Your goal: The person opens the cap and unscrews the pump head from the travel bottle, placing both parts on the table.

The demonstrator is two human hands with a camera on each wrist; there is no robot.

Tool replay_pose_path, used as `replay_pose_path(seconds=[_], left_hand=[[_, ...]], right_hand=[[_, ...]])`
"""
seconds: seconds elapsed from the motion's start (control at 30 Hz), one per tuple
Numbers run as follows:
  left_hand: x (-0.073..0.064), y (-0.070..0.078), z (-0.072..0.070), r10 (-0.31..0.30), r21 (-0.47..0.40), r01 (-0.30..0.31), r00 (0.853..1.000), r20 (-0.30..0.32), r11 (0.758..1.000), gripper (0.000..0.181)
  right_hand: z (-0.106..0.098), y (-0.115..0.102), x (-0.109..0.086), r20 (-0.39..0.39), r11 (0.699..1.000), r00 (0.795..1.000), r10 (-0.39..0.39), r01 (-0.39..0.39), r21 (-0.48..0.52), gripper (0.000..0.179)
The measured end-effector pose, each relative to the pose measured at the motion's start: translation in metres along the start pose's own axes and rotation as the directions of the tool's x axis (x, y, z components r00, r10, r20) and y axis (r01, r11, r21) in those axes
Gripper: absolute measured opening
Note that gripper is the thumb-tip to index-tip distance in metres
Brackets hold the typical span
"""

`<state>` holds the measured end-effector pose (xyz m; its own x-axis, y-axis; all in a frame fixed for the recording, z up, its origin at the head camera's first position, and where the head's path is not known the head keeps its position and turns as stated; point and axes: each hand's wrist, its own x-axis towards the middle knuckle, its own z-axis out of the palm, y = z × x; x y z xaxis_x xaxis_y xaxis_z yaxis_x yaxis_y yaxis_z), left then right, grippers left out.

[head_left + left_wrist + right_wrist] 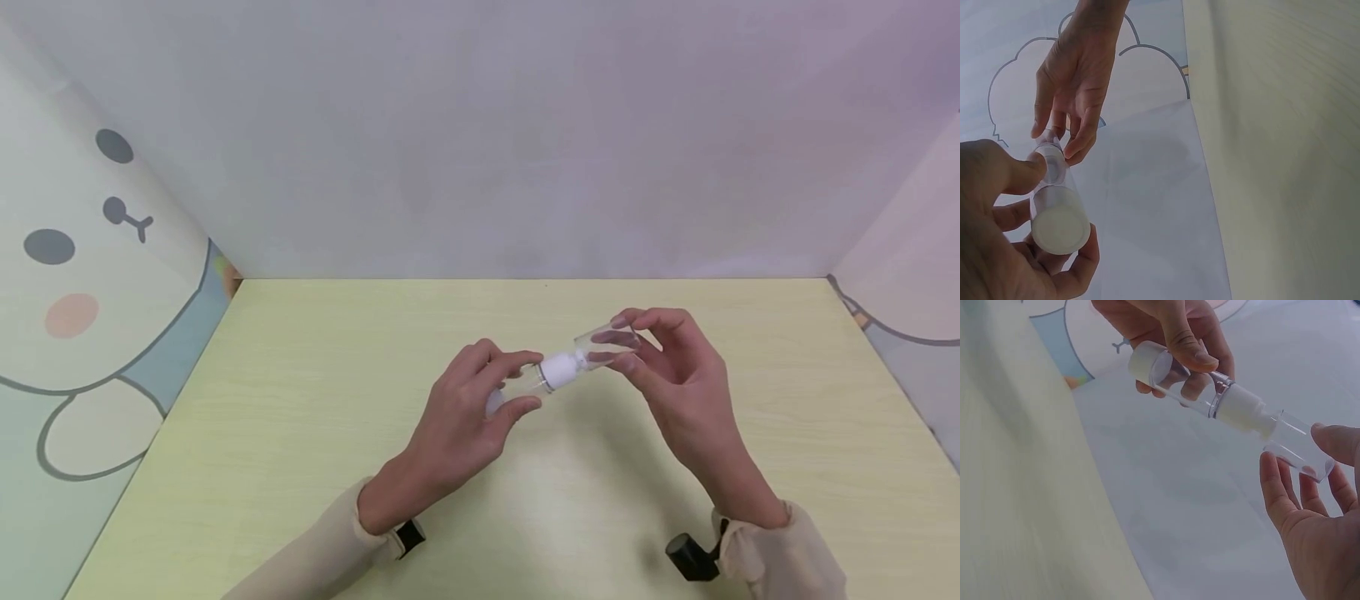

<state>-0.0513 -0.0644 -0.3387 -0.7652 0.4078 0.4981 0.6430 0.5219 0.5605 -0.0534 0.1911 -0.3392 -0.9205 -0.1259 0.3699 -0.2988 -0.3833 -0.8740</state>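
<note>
My left hand (461, 417) grips a small clear pump bottle by its body, thumb on one side and fingers on the other. The bottle (1207, 403) lies tilted in the air above the table, with its white collar (558, 371) pointing up to the right. Its white base (1061, 229) faces the left wrist camera. In my right hand (690, 396), a clear cap (1296, 445) is held between thumb and fingertips. The cap's open end surrounds the slim white nozzle (1265, 425) in line with the bottle, its rim near the collar.
Beneath both hands is a pale wood-grain table (300, 375). A plain light wall (525, 167) stands along its far edge, and a panel with a cartoon animal (112, 275) stands on the left. Black wrist devices (692, 557) sit at the sleeves.
</note>
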Motion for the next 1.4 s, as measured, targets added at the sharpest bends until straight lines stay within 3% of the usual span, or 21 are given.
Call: replay_pose_path(seconds=[0.2, 0.37, 0.53, 0.8, 0.93, 1.17, 1.4], left_hand=[[-0.002, -0.002, 0.000, -0.003, -0.006, 0.003, 1.000, -0.010, 1.000, 0.040], [-0.002, -0.002, 0.000, -0.007, 0.000, 0.007, 1.000, -0.010, 1.000, 0.040], [-0.003, -0.003, 0.000, -0.006, -0.002, 0.006, 1.000, -0.014, 1.000, 0.040], [-0.002, -0.003, 0.000, -0.010, -0.003, 0.010, 1.000, -0.008, 1.000, 0.040], [-0.002, -0.003, 0.000, -0.007, -0.006, 0.007, 1.000, -0.008, 1.000, 0.040], [-0.002, -0.003, 0.001, -0.011, -0.017, 0.011, 1.000, -0.003, 1.000, 0.042], [-0.001, -0.003, 0.001, -0.024, -0.017, 0.025, 1.000, 0.009, 1.000, 0.041]], right_hand=[[-0.002, 0.002, 0.004, -0.020, 0.999, 0.999, -0.034, 0.035, 0.024, 0.036], [-0.003, 0.005, 0.006, -0.070, 0.996, 0.996, -0.056, 0.051, -0.079, 0.036], [-0.002, 0.010, 0.008, -0.061, 0.980, 0.991, -0.117, 0.105, -0.169, 0.039], [-0.006, 0.018, 0.010, -0.107, 0.926, 0.989, -0.105, 0.058, -0.374, 0.041], [-0.008, 0.024, 0.011, -0.115, 0.877, 0.986, -0.117, 0.048, -0.479, 0.040], [-0.013, 0.033, 0.013, -0.131, 0.726, 0.985, -0.112, -0.009, -0.688, 0.042], [-0.019, 0.041, 0.014, -0.137, 0.624, 0.991, -0.005, -0.104, -0.775, 0.041]])
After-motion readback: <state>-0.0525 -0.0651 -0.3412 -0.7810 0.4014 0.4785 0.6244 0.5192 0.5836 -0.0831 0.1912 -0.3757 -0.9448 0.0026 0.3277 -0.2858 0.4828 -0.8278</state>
